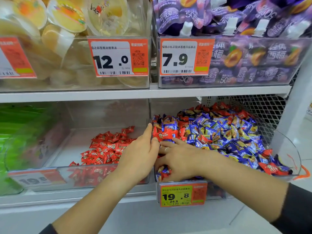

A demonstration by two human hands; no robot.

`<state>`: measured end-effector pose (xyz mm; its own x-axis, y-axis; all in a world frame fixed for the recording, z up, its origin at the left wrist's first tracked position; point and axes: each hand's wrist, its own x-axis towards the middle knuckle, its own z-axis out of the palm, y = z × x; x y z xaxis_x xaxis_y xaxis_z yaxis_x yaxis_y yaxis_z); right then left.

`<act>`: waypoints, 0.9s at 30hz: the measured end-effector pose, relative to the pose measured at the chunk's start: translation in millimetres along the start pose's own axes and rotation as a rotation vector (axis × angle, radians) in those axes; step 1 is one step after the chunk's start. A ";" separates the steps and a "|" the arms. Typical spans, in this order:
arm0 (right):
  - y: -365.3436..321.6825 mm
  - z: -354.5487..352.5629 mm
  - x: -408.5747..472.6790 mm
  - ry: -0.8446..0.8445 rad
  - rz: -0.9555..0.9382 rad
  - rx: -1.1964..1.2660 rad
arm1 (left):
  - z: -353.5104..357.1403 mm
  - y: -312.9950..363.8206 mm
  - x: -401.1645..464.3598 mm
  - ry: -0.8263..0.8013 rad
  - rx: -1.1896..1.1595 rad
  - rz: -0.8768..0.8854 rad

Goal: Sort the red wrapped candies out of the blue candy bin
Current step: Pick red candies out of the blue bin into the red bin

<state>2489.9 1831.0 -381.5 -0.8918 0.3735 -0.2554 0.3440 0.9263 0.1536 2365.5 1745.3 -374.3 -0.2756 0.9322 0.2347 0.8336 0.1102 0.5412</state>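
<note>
Far left of both hands, green packets [20,132] fill a blurred bin on the lower shelf [74,196]. Next comes a clear bin [101,176] with a loose heap of red wrapped candies [108,149] on its floor, just left of the left hand's fingers. The left hand [140,159] reaches up along the divider between the two bins, its fingers [148,132] long and together, the tips at the wall; whether they pinch the red candy [163,134] lying just beyond the fingertips, I cannot tell. Right beside it, the right hand [177,163] lies palm down in the blue candy bin [287,149], fingers spread and relaxed over the sweets, a ring on one. To the right of those fingers the blue wrapped candies [228,137] pile up high, with red ones scattered among them and along the back. A yellow price tag [183,195] hangs below that wrist.
</note>
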 end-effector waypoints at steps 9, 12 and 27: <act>38.7 -28.0 -8.1 0.166 0.280 -0.323 | -2.7 0.0 -0.9 -0.018 0.039 0.017; 59.5 -25.5 -34.6 0.258 0.337 -0.154 | -2.3 -0.1 0.1 0.004 0.055 0.020; 91.1 24.3 -100.5 0.713 0.487 0.454 | -8.6 14.9 8.9 0.242 0.164 0.348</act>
<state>2618.0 1879.0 -365.0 -0.5387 0.7418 0.3994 0.6696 0.6647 -0.3315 2371.4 1752.3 -357.1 -0.0532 0.8182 0.5724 0.9560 -0.1238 0.2659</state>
